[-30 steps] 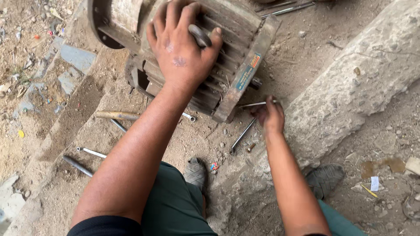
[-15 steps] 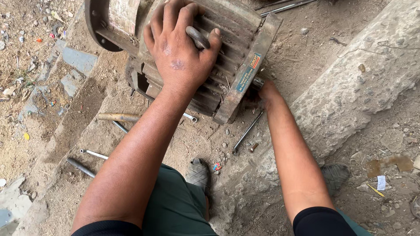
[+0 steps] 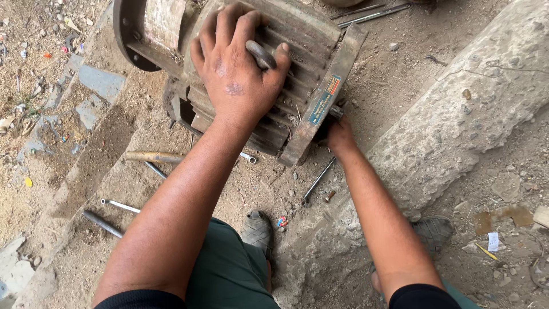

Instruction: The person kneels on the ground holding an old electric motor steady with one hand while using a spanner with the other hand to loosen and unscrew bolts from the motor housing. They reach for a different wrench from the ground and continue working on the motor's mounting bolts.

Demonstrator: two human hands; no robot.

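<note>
An old rusty electric motor (image 3: pixel 311 46) with a ribbed casing lies on its side on the dirt. My left hand (image 3: pixel 234 80) presses down on top of the casing, fingers spread, and pinches a short dark metal pin (image 3: pixel 260 54) between thumb and forefinger. My right hand (image 3: pixel 341 137) reaches under the lower corner of the motor's flat end plate (image 3: pixel 323 97). Its fingers are curled around a bolt end (image 3: pixel 337 111) that sticks out there; the fingertips are hidden behind the plate.
A long concrete block (image 3: pixel 457 114) lies just right of my right arm. On the ground lie a thin rod (image 3: pixel 317 182), a wooden-handled tool (image 3: pixel 153 156), a small spanner (image 3: pixel 247 157), a wrench (image 3: pixel 120 204) and another rod (image 3: pixel 103 223). My shoes (image 3: pixel 257 229) stand below.
My right hand, which held a thin rod above the dirt, has moved up to the motor's end plate. The left hand has stayed on the casing.
</note>
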